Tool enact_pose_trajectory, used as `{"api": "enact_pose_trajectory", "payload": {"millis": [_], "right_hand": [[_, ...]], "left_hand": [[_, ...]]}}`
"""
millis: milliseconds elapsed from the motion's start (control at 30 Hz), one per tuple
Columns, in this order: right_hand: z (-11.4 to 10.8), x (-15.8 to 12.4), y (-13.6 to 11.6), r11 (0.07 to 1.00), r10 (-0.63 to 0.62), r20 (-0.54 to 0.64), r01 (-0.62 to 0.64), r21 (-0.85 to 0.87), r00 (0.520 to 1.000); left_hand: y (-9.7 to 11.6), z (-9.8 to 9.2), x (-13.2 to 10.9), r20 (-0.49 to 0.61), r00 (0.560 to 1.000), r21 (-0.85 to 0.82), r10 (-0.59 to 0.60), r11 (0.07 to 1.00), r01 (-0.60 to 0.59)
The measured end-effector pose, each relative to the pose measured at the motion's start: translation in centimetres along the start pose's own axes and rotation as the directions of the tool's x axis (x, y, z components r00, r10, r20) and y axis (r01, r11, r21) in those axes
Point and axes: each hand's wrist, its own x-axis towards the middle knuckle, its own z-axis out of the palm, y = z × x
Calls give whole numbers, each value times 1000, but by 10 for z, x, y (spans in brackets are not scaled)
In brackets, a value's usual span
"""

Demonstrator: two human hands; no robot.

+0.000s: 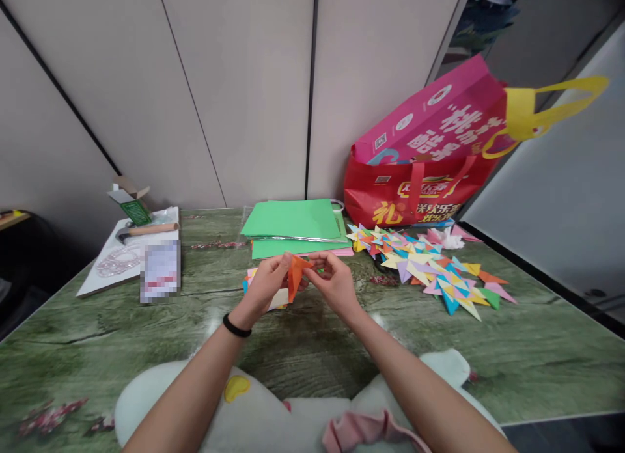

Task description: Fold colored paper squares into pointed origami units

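An orange piece of folded paper (295, 277) is held up between my two hands over the middle of the table. My left hand (266, 284) pinches its left side, thumb on top. The fingers of my right hand (334, 280) close on its right edge near the top. Behind and below my left hand lie small coloured paper sheets (280, 300), partly hidden by the hand. Beyond my hands sits a stack of green sheets (295, 220). To the right spreads a pile of folded paper pieces (439, 271) in many colours.
A red bag (381, 186) and a pink box (430, 124) with a yellow handle stand at the back right. At the left lie a white board (110, 264), a wooden-handled hammer (151, 230) and a small opened box (134, 205). A pale plush cushion (273, 414) rests at the table's near edge.
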Motion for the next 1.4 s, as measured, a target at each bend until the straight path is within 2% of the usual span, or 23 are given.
{"api": "enact_pose_trajectory", "payload": {"millis": [233, 567, 733, 1000, 1100, 1200, 1300, 1400], "right_hand": [[-1, 1, 2, 1000, 5, 16, -5, 22, 1000], [-2, 0, 0, 990, -100, 1, 99, -96, 995], [-2, -2, -2, 997, -67, -27, 66, -36, 997], [0, -2, -5, 981, -173, 90, 180, -74, 981], [0, -1, -4, 992, -124, 107, 128, -25, 986], [0, 1, -3, 993, -1, 127, -14, 116, 992], [0, 3, -2, 949, 116, 183, -164, 268, 976], [0, 4, -1, 904, 180, 215, -248, 350, 960]], "left_hand": [[1, -3, -1, 101, 993, -39, 58, 998, -54], [-1, -2, 0, 5, 1000, -78, -13, 997, 13], [1, 0, -1, -23, 1000, -92, 7, 996, -9], [2, 1, 0, -112, 989, -17, 92, 995, -94], [4, 1, -1, -120, 982, 54, 144, 989, -138], [7, 1, -2, -101, 984, 115, 145, 984, -134], [7, 2, -2, -89, 989, 132, 118, 986, -106], [5, 2, -2, -103, 988, 100, 115, 989, -104]]}}
